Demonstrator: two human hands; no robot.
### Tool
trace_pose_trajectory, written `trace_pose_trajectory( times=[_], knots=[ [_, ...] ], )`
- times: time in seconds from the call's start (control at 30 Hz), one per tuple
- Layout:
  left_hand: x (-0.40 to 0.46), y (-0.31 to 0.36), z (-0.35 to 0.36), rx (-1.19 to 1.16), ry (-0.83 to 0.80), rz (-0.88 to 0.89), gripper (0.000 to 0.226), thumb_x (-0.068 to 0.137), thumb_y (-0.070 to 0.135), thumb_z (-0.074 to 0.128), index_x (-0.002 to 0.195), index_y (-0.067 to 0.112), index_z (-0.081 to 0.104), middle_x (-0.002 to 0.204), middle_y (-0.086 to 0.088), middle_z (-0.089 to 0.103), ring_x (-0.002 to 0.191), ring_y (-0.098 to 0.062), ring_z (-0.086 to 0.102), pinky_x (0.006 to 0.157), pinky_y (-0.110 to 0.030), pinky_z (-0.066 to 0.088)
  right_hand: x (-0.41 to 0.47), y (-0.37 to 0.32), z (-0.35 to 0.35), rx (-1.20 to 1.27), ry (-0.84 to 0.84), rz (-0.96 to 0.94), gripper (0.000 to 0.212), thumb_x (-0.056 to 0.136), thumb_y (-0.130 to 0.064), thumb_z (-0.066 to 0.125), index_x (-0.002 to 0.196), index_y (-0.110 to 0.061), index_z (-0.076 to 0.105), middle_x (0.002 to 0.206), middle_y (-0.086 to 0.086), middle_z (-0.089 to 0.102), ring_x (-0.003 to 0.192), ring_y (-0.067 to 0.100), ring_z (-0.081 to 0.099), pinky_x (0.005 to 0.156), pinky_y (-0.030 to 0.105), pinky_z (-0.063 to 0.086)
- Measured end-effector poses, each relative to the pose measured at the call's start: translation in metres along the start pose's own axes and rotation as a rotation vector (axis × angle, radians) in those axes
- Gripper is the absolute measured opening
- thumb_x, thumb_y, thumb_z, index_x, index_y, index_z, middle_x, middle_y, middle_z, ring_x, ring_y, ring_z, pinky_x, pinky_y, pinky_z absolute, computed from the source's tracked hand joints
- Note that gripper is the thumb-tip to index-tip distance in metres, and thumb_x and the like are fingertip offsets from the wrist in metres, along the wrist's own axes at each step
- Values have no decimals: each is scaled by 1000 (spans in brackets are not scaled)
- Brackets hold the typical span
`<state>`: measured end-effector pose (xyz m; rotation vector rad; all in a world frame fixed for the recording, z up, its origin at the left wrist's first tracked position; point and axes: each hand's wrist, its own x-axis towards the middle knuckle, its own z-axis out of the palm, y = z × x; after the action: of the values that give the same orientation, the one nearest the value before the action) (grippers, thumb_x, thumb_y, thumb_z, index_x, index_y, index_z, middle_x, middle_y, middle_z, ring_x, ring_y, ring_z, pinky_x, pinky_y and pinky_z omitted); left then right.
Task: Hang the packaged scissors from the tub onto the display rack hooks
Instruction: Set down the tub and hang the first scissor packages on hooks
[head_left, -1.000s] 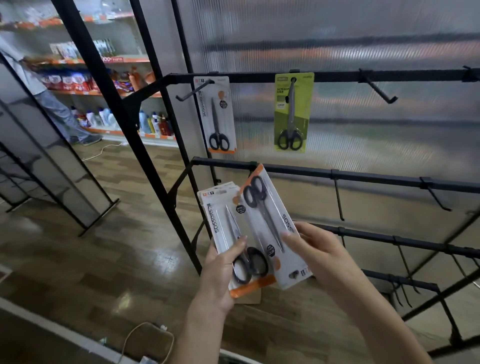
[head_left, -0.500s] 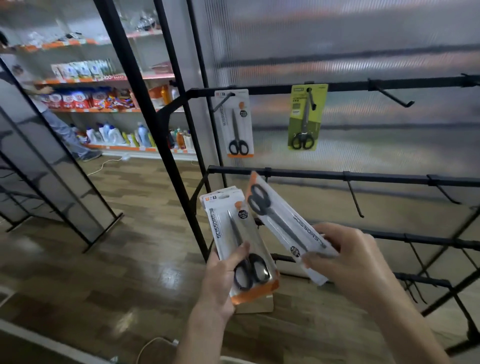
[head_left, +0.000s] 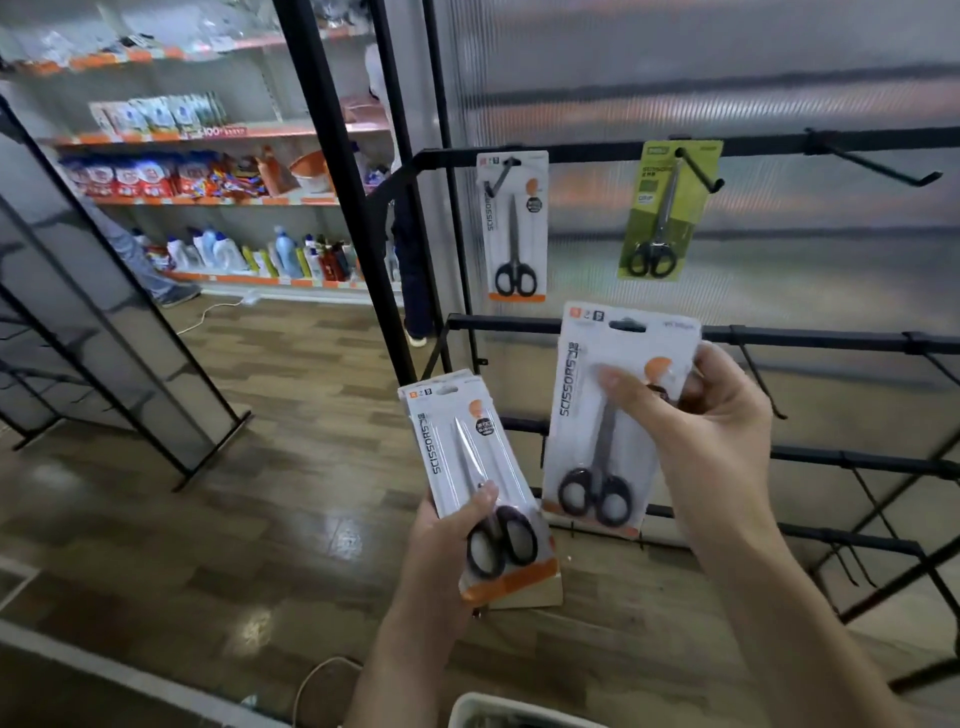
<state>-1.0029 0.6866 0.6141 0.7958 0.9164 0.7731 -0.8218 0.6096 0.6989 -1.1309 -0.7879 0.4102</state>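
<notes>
One white pack (head_left: 613, 415) stands upright in my right hand (head_left: 711, 431), thumb across its front, fingers curled behind, just before the rack's (head_left: 831, 340) second bar. My left hand (head_left: 447, 540) grips a small stack (head_left: 478, 483) low, thumb on top. Two packs already hang above: white (head_left: 514, 228) and green (head_left: 665, 208). The tub's (head_left: 498, 709) rim shows below.

The tub (head_left: 498, 709) is cut off by the bottom edge, and the right hand's fingers (head_left: 623, 387) are motion-blurred.
</notes>
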Motion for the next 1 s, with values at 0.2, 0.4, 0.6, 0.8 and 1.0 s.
trace_pose_trajectory(
  times=[0.2, 0.4, 0.6, 0.8, 1.0],
  knots=[
    [16, 10, 8, -55, 12, 48, 61, 87, 13, 79, 144, 20, 58, 122, -20, 77, 112, -44, 74, 97, -68, 57, 41, 15, 19, 75, -98, -6, 19, 86, -11, 83, 102, -7, 73, 98, 26, 73, 92, 52, 67, 83, 65, 57],
    [31, 20, 31, -49, 109, 113, 34, 103, 2, 57, 132, 17, 64, 98, -15, 82, 83, -30, 81, 59, -39, 65, 92, 14, 28, 102, -264, -13, 18, 84, -9, 84, 83, -20, 69, 76, -9, 72, 72, 13, 67, 67, 28, 54],
    [46, 21, 39, 13, 184, 105, 35, 100, 13, 68, 132, 26, 67, 110, -11, 81, 99, -33, 79, 87, -53, 64, 137, 10, 49, 84, -338, -31, 13, 84, -9, 85, 93, -10, 74, 80, -4, 77, 75, 12, 71, 70, 28, 58],
    [56, 23, 41, 42, 255, 69, 36, 96, 20, 74, 129, 29, 68, 107, -6, 82, 95, -29, 80, 75, -41, 64, 164, 13, 78, -7, -394, -73, 23, 82, -14, 88, 74, -21, 68, 68, -10, 69, 62, 9, 61, 60, 27, 51],
    [62, 27, 36, -18, 267, 44, 38, 97, 12, 71, 132, 25, 65, 109, -14, 81, 96, -36, 80, 76, -51, 67, 175, 33, 96, -65, -374, -20, 27, 82, -17, 87, 66, -31, 72, 81, -2, 78, 85, 21, 78, 73, 40, 63]
  ],
)
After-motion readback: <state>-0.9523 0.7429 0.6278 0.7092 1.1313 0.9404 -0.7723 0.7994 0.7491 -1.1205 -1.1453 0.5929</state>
